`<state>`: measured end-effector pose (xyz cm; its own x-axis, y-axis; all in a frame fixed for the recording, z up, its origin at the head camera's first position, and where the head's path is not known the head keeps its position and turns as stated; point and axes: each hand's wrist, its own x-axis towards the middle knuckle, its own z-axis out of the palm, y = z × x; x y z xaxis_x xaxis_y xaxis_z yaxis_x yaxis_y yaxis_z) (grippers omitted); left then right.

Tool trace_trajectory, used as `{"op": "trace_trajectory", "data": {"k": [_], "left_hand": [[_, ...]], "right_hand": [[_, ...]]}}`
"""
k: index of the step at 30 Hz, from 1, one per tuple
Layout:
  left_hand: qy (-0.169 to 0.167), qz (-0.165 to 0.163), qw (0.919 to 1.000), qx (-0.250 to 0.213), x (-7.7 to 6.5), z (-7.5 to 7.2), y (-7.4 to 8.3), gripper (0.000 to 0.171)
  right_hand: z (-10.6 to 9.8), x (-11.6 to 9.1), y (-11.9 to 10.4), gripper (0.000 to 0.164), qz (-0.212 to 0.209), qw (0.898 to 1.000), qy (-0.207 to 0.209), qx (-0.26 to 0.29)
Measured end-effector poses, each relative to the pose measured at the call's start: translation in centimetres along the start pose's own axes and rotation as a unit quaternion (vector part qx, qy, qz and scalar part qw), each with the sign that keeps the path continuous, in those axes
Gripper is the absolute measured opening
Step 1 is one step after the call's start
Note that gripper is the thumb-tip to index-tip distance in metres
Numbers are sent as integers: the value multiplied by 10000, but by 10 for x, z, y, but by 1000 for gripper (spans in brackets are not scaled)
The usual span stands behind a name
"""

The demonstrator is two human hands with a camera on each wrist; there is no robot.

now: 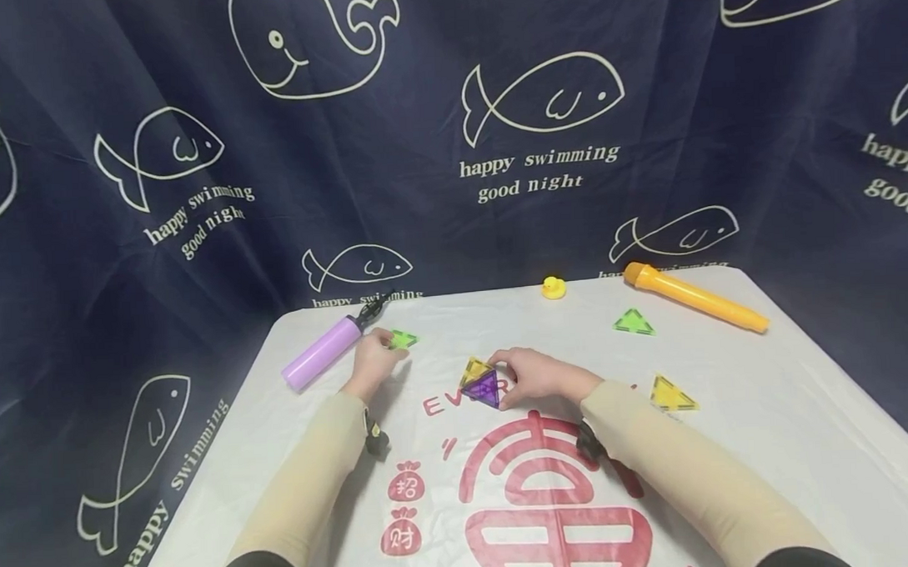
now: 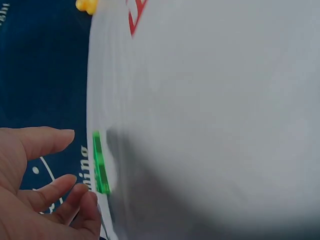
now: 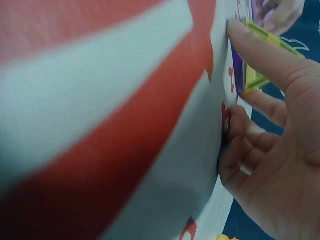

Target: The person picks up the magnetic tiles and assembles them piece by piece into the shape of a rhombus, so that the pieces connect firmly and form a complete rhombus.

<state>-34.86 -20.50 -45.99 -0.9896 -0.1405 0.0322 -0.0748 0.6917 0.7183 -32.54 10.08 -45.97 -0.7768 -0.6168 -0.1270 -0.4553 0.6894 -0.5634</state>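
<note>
My left hand [image 1: 374, 359] reaches to a green triangular magnetic tile [image 1: 402, 339] on the table's left side. In the left wrist view its thumb and fingers are spread apart, beside the green tile [image 2: 100, 162], with a gap between. Near the middle of the table, my right hand [image 1: 534, 375] pinches a purple triangular magnetic tile [image 1: 483, 389] between thumb and forefinger. Against the far side of the purple tile is a yellow triangular tile [image 1: 475, 369], which in the right wrist view tilts up from it. The other right fingers curl near the tabletop.
A purple hand pump [image 1: 323, 355] lies left of my left hand. Towards the right are another green triangle tile [image 1: 633, 321], a second yellow triangle tile [image 1: 671, 394] and an orange tube [image 1: 698, 300]. A yellow rubber duck [image 1: 553, 287] sits by the back edge, before a dark curtain [image 1: 436, 209].
</note>
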Motion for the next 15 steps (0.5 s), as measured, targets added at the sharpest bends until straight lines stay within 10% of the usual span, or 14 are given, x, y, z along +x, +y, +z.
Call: {"op": "trace_trajectory", "data": {"k": [15], "left_hand": [[-38,-234,9974,685,25,8,5,73]], "right_hand": [[23,-1,-17,78,1125,9884,939,-403]]}}
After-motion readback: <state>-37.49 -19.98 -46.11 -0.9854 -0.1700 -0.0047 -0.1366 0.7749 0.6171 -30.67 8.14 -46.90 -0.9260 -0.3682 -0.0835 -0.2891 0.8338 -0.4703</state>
